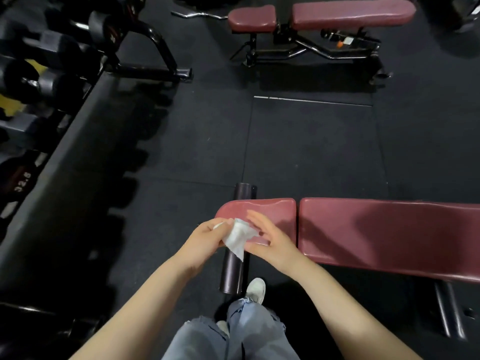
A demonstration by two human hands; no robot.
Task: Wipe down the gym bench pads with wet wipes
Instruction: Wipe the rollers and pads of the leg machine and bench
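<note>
A maroon gym bench stands right in front of me, with a short seat pad [275, 211] and a long back pad [384, 229] running off to the right. My left hand [205, 237] pinches a crumpled white wet wipe [239, 236] above the near left corner of the seat pad. My right hand [272, 240] is beside it with fingers spread, its fingertips touching the wipe's right edge. A black foam roller [233, 268] on the bench frame passes under the seat pad's left end.
A second maroon bench [337, 14] stands across the black rubber floor. A dumbbell rack [44, 81] lines the left side, its foot [155, 71] reaching into the aisle. My jeans and white shoe [255, 291] are below the hands.
</note>
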